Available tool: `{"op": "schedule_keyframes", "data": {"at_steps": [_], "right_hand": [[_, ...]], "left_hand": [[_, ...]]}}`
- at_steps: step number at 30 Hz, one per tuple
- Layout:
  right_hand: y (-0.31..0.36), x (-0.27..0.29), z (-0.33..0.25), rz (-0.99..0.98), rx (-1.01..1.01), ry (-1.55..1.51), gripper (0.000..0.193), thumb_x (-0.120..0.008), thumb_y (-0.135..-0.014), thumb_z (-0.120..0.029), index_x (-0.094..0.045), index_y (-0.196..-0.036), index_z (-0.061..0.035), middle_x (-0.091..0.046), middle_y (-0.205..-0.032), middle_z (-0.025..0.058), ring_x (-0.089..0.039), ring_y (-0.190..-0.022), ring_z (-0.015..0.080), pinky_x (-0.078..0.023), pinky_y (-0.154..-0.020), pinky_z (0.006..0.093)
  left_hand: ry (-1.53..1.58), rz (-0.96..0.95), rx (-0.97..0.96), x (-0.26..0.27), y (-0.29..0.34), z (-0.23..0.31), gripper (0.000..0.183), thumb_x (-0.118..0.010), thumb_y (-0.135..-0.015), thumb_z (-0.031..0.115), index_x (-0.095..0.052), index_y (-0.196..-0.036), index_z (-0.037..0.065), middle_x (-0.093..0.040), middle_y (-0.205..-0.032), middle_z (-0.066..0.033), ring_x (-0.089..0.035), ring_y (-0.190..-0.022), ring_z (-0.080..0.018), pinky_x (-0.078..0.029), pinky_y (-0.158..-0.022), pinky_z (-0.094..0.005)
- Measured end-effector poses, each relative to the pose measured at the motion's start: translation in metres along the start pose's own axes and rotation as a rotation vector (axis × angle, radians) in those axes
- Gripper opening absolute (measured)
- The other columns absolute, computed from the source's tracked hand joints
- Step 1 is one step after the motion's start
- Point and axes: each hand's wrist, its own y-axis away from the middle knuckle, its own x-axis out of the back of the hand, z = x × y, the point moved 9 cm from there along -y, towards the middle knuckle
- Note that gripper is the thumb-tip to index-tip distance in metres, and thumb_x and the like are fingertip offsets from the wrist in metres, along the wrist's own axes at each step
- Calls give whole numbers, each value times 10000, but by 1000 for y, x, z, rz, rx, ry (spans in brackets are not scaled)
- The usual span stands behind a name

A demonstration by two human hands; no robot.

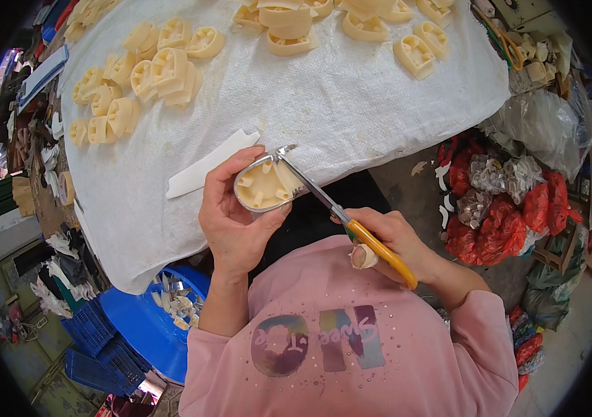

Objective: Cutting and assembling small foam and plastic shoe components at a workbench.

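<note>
My left hand [230, 219] grips a cream hollow piece [263, 185] with short pegs inside and a silver rim, its fingers and thumb on opposite sides. My right hand [396, 240] is closed around the yellow handle of a long metal tool [317, 189], whose exact kind I cannot make out. Its metal end lies along the piece's right edge, the tip near my left fingertips. A beige, rounded bit [363, 256] shows beside the yellow handle; what it belongs to is unclear. A white strip [212, 165] lies on the cloth just beyond my left hand.
White woven cloth [351, 104] covers the work surface. Similar cream pieces [171, 73] sit in groups along its far side. A blue tub [129, 316] with silvery scraps stands at lower left, near blue crates [105, 368]. Red plastic bags [501, 233] crowd the right.
</note>
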Motion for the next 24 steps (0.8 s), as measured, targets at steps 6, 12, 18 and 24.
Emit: {"op": "schedule_keyframes", "data": {"at_steps": [6, 12, 18, 24], "right_hand": [[6, 7, 5, -62, -73, -8, 483, -556, -713, -6, -490, -1191, -19, -606, -891, 153, -602, -721, 308, -457, -621, 327], [0, 52, -22, 55, 45, 431, 562, -701, -665, -197, -547, -1195, -91, -504, -748, 115, -533, -657, 299, -423, -610, 383], [-10, 53, -55, -118, 156, 1011, 489, -717, -683, -293, -579, -1125, -135, -480, -729, 43, -522, -657, 234, -397, -601, 359], [-15, 52, -64, -120, 217, 1140, 448, -731, -677, -282, -574, -1077, -158, -469, -711, 19, -545, -662, 192, -401, -605, 337]], "left_hand": [[33, 70, 60, 16, -3, -1, 633, -765, -635, 4, -453, -1186, -15, -511, -1228, -164, -530, -1108, -206, -434, -964, -331], [35, -33, 137, 23, -10, 1, 664, -796, -629, 77, -472, -1198, -29, -550, -1187, -139, -541, -1083, -183, -443, -939, -310], [-12, -136, 139, 15, -13, 7, 656, -815, -615, 74, -505, -1182, -33, -558, -1178, -124, -548, -1070, -173, -441, -939, -305], [-61, -171, 154, 9, -12, 8, 628, -811, -615, 43, -525, -1169, -28, -558, -1176, -111, -549, -1063, -170, -439, -934, -299]]}}
